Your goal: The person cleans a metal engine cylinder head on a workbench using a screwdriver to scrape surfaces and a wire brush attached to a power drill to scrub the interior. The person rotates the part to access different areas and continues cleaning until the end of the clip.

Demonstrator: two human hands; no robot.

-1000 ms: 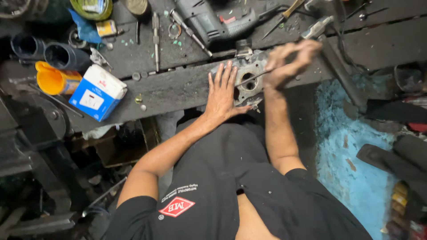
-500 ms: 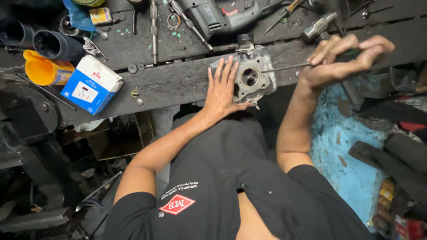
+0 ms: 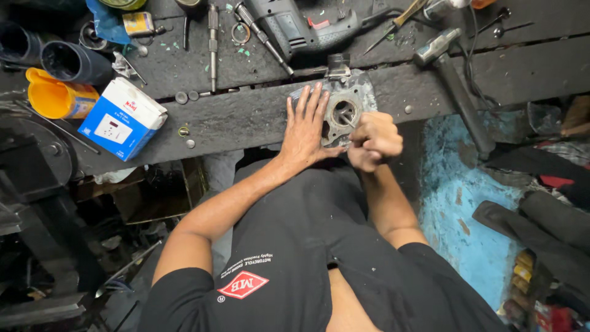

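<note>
Engine cylinder block: grey metal casting with a round bore (image 3: 344,110), lying flat on the dark wooden workbench (image 3: 246,117), directly under both hands
Left hand: open, palm down, fingers spread (image 3: 305,126), pressing on the left side of the block
Right hand: closed in a fist (image 3: 373,141) at the block's near right edge, gripping a thin tool
Thin tool: slim metal shaft (image 3: 348,119) running from the fist into the bore; its tip cannot be made out
Hammer: dark handle and steel head (image 3: 452,77), lying to the right of the right hand, well apart from it
Electric drill: grey body with a red switch (image 3: 295,27), just beyond the block, past the fingertips of the left hand
Blue and white box: lies tilted (image 3: 123,120), well to the left of the left hand
Orange funnel: beside the box (image 3: 55,98), further left
Black pipes: two open ends (image 3: 46,52), beyond the funnel
</note>
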